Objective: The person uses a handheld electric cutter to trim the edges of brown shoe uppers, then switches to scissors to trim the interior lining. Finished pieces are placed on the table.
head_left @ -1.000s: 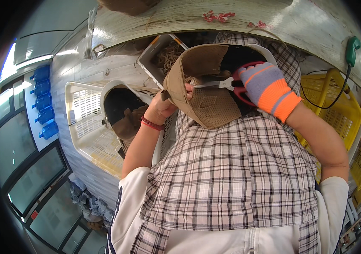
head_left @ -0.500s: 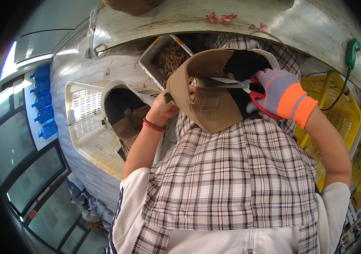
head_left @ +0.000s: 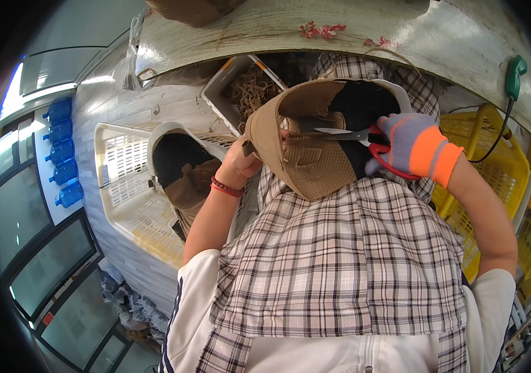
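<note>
Left hand, bare w/ red bead bracelet at wrist, closed on left edge of tan visor cap, holding it up approx centre of view, above the lap. Cap seen from inside: curved tan brim at left, woven mesh-like lining in middle, black part toward top right. Right hand, in grey glove w/ orange band, wrapped round red handles of scissors; blades pointing left, lying across cap's inside near the black part, tips touching or just over the fabric, can't tell which; blades look nearly together. Plaid checked cloth draped over lap & chest below cap, covering most of lower centre. Left of left forearm, white plastic crate w/ another cap, black inside w/ brown bits, resting in it. Behind cap, near top centre, white tray w/ tangled tan fibre or string. At right, yellow plastic baskets just beside right arm. Across top, pale curved table edge w/ small red scraps on it; green plug w/ cord at far right. Far left, blue water bottles in a row by windows.
</note>
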### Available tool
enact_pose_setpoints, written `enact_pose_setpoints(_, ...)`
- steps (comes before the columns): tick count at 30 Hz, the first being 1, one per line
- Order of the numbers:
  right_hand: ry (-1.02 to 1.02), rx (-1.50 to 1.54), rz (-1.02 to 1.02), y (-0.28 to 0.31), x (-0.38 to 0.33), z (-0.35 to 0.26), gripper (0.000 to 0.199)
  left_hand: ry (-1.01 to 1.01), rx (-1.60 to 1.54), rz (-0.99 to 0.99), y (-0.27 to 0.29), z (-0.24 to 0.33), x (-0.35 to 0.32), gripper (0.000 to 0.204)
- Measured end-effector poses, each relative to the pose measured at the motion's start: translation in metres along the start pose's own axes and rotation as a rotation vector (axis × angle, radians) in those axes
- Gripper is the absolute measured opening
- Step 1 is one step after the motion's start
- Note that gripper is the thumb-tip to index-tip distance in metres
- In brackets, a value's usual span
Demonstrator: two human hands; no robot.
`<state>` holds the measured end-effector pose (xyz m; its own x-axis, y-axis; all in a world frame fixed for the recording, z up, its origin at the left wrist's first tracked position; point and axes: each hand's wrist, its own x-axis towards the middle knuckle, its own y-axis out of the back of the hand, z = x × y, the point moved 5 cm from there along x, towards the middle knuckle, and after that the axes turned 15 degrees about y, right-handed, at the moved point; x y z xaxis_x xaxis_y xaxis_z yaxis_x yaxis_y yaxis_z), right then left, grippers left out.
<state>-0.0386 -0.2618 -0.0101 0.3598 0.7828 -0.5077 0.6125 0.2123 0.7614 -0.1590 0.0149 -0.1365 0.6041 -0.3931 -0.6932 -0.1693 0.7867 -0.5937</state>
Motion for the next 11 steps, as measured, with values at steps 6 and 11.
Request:
enact_pose_setpoints(6,0.019,0.005,-0.019,0.002,0.014,-0.004,0.075,-0.015,0.016,-0.015,0.016,-0.008,0.003,0.037)
enact_pose_setpoints(11,0.008,-0.011,-0.097,0.013,0.004,-0.002,0.073,-0.017,0.016,-0.056,0.009,-0.007,0.0,0.047)
